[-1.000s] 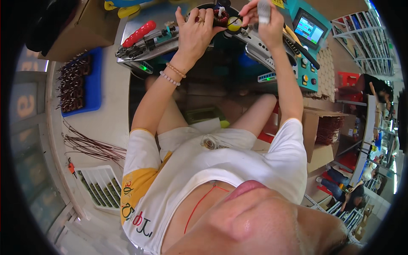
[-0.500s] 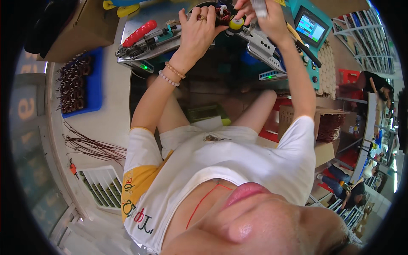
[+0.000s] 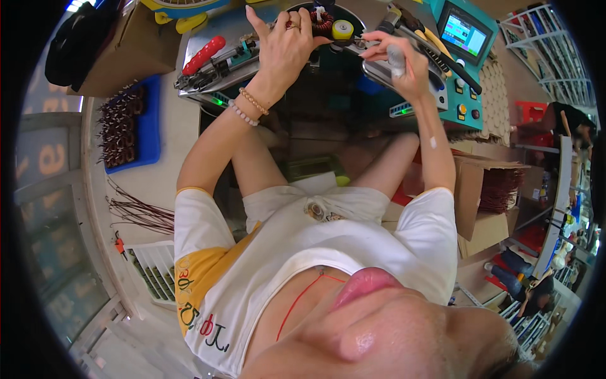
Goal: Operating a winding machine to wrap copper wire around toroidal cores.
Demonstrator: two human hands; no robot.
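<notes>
My left hand (image 3: 285, 54), with bead bracelets at its wrist, rests on the bench-top machine (image 3: 249, 63). Its fingers are spread, and the thumb reaches right below a dark red wire-wound coil (image 3: 322, 20). A round yellow wheel (image 3: 342, 29) with a pale centre sits just right of the coil. My right hand (image 3: 407, 66) is beside the wheel, thumb and forefinger pinched together at the end of a thin dark strand or tool (image 3: 349, 42) too small to name. White wrapping (image 3: 396, 60) covers one of its fingers.
At left, a blue tray (image 3: 150, 120) holds wound coils; loose brown wires (image 3: 142, 211) and a white slotted tray (image 3: 148, 271) lie nearer. A red-handled clamp (image 3: 204, 54) is on the machine. Right are wooden-handled tools (image 3: 435, 47), a teal control box (image 3: 464, 38) and a carton of wires (image 3: 470, 202).
My right hand has come down and nearer from above the yellow wheel, leaving the wheel uncovered. My left hand has shifted slightly left, and the whole view has tilted a little.
</notes>
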